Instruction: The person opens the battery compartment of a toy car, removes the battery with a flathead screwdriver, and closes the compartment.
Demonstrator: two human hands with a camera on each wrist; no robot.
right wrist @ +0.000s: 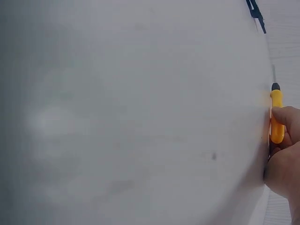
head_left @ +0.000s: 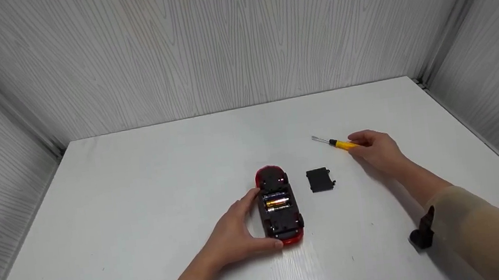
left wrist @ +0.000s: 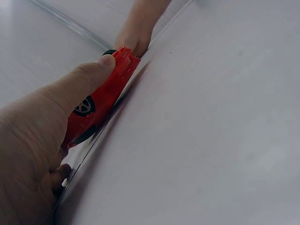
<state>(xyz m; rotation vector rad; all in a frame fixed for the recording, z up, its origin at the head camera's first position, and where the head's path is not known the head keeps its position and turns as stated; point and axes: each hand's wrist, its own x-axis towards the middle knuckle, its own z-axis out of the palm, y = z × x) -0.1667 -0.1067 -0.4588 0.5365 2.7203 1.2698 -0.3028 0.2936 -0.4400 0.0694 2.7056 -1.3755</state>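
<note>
A red toy car (head_left: pixel 282 221) lies upside down on the white table, its black underside facing up. Several batteries (head_left: pixel 276 201) show in its uncovered compartment. My left hand (head_left: pixel 235 238) grips the car, thumb at the near end and fingers along the left side; the left wrist view shows the thumb (left wrist: pixel 89 77) against the red body. To the right, my right hand (head_left: pixel 377 151) pinches the yellow handle of a screwdriver (head_left: pixel 343 144) between thumb and fingers. Its metal tip points left and away, low over the table. In the right wrist view the yellow handle (right wrist: pixel 277 117) shows beside the thumb.
A black battery cover (head_left: pixel 320 180) lies flat between the car and the screwdriver. Grey wood-grain panels (head_left: pixel 238 42) stand behind the table (head_left: pixel 164 178) and along both sides. A black device (head_left: pixel 422 235) hangs from the right sleeve.
</note>
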